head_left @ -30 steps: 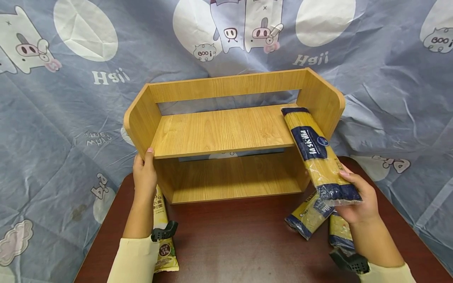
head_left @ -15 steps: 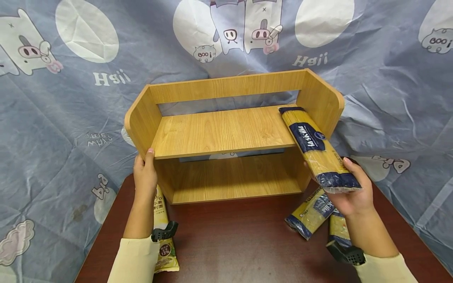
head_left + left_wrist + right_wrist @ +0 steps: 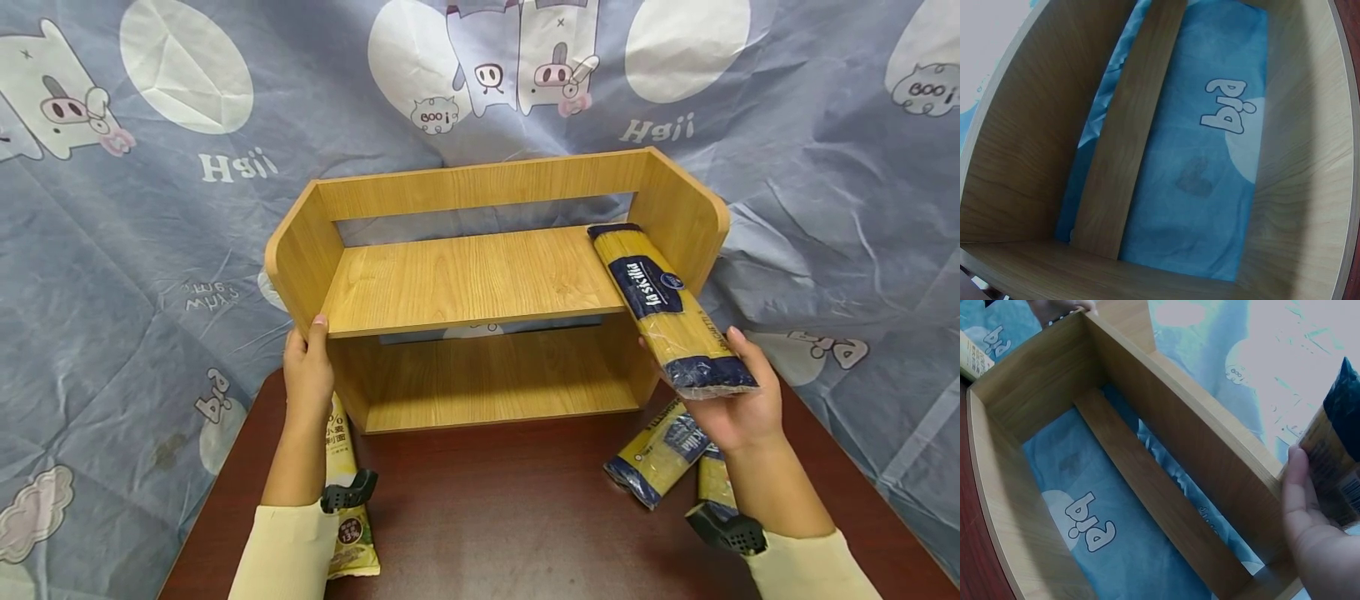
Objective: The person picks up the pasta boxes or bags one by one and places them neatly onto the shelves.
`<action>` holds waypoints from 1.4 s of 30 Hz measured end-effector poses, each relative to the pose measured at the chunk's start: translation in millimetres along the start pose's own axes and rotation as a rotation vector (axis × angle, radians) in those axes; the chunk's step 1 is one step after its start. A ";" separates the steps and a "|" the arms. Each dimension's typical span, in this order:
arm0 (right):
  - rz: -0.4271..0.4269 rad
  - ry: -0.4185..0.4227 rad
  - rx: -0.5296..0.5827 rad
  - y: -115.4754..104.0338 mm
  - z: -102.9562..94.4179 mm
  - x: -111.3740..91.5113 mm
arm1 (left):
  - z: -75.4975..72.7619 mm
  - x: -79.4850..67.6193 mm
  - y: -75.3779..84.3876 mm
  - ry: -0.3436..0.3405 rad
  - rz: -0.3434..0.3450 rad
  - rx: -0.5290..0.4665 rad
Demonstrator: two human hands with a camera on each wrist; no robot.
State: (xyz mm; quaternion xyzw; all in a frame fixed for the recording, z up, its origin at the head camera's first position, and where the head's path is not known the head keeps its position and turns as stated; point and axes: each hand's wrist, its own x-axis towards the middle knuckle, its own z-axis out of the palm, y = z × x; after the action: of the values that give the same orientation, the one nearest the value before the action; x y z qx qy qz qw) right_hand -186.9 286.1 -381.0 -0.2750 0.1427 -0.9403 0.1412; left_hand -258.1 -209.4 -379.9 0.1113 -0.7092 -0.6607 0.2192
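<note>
Right grip (image 3: 750, 408) clamped on one spaghetti pack (image 3: 651, 308), left grip (image 3: 308, 367) on one shelf (image 3: 480, 279); surface (image 3: 487, 517): two more packs (image 3: 660, 457), forearm (image 3: 295, 454) across one yellow packet (image 3: 354, 542).

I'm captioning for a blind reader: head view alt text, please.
Right hand holds a spaghetti pack slantwise at the upper right of a wooden shelf; left hand grips its left side. Two more packs lie on the table at right, a yellow packet at left.

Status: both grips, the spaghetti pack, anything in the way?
Left grip holds rack at left. Right grip holds spaghetti pack by near end; far end over upper shelf, contact unclear. Right side panel close beside it; nothing seen blocking.
</note>
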 end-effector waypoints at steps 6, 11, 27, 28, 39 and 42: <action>0.015 -0.045 0.037 2.2 -1.9 -9.1 | -0.4 -1.1 0.9 0.005 -0.006 0.021; 0.012 -0.111 0.025 3.8 -3.8 -17.2 | 0.1 -1.7 2.5 0.011 -0.002 0.020; -0.155 -0.074 -0.386 22.7 2.3 -34.4 | 0.2 -1.8 2.1 0.016 0.024 0.001; -0.173 -0.066 -0.382 23.9 3.2 -33.7 | 0.6 -2.3 2.0 0.017 0.025 -0.002; -0.279 0.142 -0.528 28.7 12.9 -21.3 | 0.6 -0.5 -0.1 -0.003 0.003 -0.008; -0.284 0.151 -0.517 29.5 12.3 -16.3 | -0.4 -0.9 -0.4 -0.001 -0.005 -0.004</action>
State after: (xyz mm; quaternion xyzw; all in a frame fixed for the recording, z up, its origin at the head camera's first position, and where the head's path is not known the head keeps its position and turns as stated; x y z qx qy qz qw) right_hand -161.4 262.3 -389.0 -0.2484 0.3475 -0.9009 -0.0771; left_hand -257.2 -209.4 -380.5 0.1123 -0.7076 -0.6629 0.2173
